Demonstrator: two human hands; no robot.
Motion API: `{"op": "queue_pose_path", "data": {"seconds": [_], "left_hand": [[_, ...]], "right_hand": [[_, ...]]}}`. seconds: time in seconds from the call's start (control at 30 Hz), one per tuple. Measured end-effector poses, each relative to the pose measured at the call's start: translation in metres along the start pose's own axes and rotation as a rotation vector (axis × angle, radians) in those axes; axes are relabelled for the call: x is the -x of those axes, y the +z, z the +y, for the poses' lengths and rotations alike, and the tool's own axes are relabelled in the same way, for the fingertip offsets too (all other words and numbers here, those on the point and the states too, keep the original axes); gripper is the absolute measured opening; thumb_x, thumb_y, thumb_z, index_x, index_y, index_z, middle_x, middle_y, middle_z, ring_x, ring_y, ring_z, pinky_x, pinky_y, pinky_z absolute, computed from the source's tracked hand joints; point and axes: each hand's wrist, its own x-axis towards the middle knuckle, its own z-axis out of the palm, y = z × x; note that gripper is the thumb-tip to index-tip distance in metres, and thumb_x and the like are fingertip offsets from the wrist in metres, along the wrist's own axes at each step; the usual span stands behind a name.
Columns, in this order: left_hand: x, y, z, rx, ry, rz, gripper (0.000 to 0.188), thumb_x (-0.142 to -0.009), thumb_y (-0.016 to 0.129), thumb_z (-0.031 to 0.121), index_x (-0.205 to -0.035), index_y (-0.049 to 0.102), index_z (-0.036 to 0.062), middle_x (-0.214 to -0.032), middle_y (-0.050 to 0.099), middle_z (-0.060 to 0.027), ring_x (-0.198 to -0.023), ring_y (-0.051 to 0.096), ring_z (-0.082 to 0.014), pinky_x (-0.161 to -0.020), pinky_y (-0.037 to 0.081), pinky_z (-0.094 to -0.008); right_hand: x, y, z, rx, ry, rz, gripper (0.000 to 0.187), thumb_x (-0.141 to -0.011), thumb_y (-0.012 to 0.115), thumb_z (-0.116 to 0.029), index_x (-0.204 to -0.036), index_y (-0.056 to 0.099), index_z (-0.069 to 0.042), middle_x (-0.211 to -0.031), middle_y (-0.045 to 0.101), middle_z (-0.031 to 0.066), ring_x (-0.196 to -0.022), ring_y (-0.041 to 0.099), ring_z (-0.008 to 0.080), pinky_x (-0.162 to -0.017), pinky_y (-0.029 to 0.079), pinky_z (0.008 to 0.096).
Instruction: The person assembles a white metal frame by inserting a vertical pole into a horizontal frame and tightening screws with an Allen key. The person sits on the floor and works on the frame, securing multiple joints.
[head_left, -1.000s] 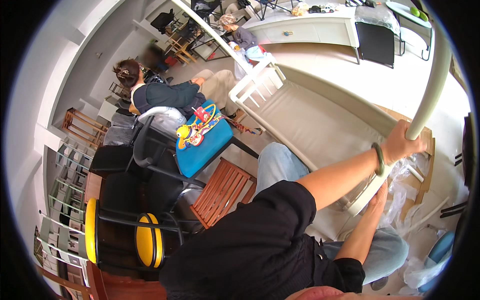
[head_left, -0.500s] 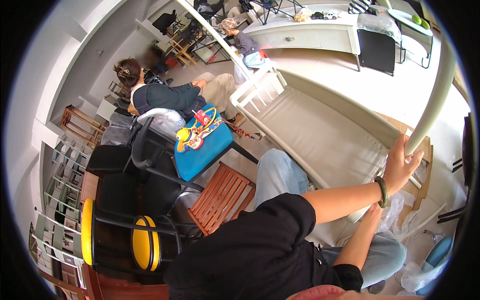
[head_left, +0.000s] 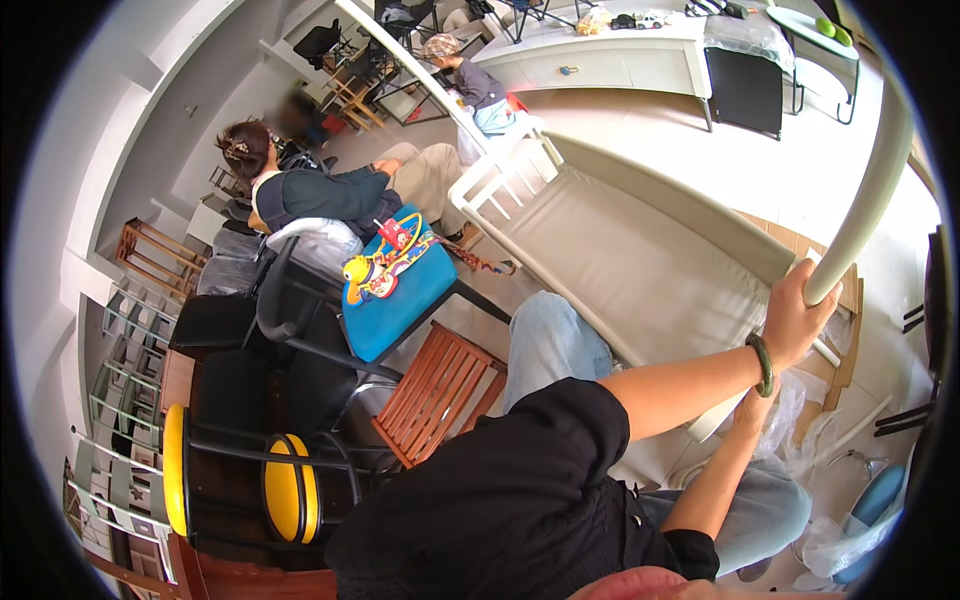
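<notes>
My left hand [head_left: 797, 318], with a green bangle at its wrist, is wrapped round the lower end of a thick cream-coloured pole [head_left: 866, 215] at the right. Below that wrist, my right hand [head_left: 757, 402] is mostly hidden behind my left arm, so its fingers do not show. Beside my hands stretches a long cot-like frame [head_left: 640, 255] with a beige fabric bed, raised sides and a white barred end [head_left: 510, 180]. The pole stands at its near right corner.
A blue-seated chair [head_left: 400, 315] holds a colourful toy. A slatted wooden stool [head_left: 440, 395] and yellow-seated stools [head_left: 290, 487] are at the left. One person [head_left: 325, 195] sits beyond the chair; a small person [head_left: 480, 95] is near a white desk [head_left: 610, 70]. Plastic wrapping [head_left: 790, 410] lies below my hands.
The view has shifted slightly, so the furniture appears a little further left and up. My left hand keeps its grip on the pole; my right hand stays largely hidden.
</notes>
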Motion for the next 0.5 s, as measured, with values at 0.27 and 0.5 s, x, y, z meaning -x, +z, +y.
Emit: {"op": "queue_pose_path", "data": {"seconds": [0.27, 0.5], "left_hand": [[-0.044, -0.050, 0.014, 0.282, -0.338, -0.881, 0.029, -0.073, 0.076, 0.015, -0.064, 0.050, 0.0051, -0.056, 0.051, -0.0011, -0.051, 0.048, -0.0095, -0.049, 0.040, -0.0250], [0.019, 0.007, 0.014, -0.032, 0.209, 0.207, 0.025, -0.083, 0.066, 0.011, -0.096, 0.047, 0.0054, -0.078, 0.049, -0.0024, -0.070, 0.046, -0.0115, -0.063, 0.041, -0.0261]], "right_hand": [[-0.004, -0.016, 0.019, -0.135, 0.078, -0.002, 0.022, -0.088, 0.064, -0.012, -0.104, 0.063, 0.004, -0.088, 0.068, 0.0069, -0.074, 0.064, 0.0132, -0.067, 0.052, 0.0240], [-0.010, -0.020, 0.021, -0.145, 0.027, 0.086, 0.025, -0.088, 0.064, -0.011, -0.107, 0.062, 0.004, -0.093, 0.068, 0.0081, -0.079, 0.065, 0.0143, -0.072, 0.052, 0.0252]]}}
